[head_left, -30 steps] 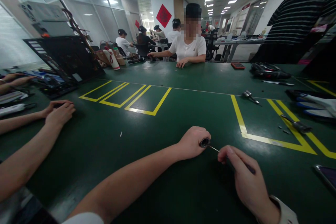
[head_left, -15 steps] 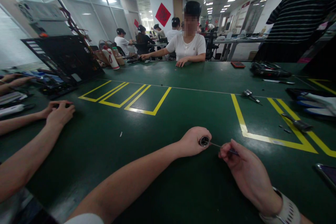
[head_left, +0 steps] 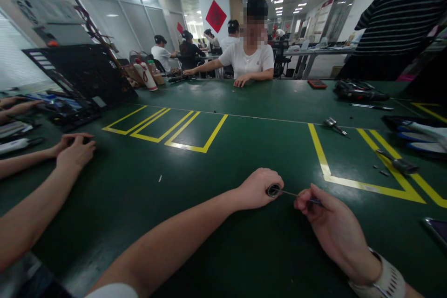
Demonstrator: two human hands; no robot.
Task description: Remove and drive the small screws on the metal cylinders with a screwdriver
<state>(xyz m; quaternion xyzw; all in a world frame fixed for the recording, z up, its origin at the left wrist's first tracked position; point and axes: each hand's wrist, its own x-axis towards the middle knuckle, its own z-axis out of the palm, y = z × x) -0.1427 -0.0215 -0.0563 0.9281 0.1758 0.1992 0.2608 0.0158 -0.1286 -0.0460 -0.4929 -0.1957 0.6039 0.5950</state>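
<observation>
My left hand (head_left: 260, 188) is wrapped round a metal cylinder (head_left: 273, 190), whose round open end faces the right. Between its fingertips my right hand (head_left: 324, 207) pinches a thin screwdriver (head_left: 315, 201) with a dark handle. The slim shaft points left and its tip reaches into the cylinder's opening. Both hands are just above the green table (head_left: 223, 251). The rest of the cylinder is hidden by my left fingers.
Two metal tools, one upper (head_left: 335, 125) and one lower (head_left: 401, 164), lie at the right by yellow tape (head_left: 377, 187). Another person's hands (head_left: 75, 149) are at the left. A person in a white shirt (head_left: 248, 63) sits opposite. A black drill (head_left: 359, 90) lies at the back right.
Both hands have shifted slightly to the right in the view, still holding the cylinder and the screwdriver. The neighbour's hands appear a little further left.
</observation>
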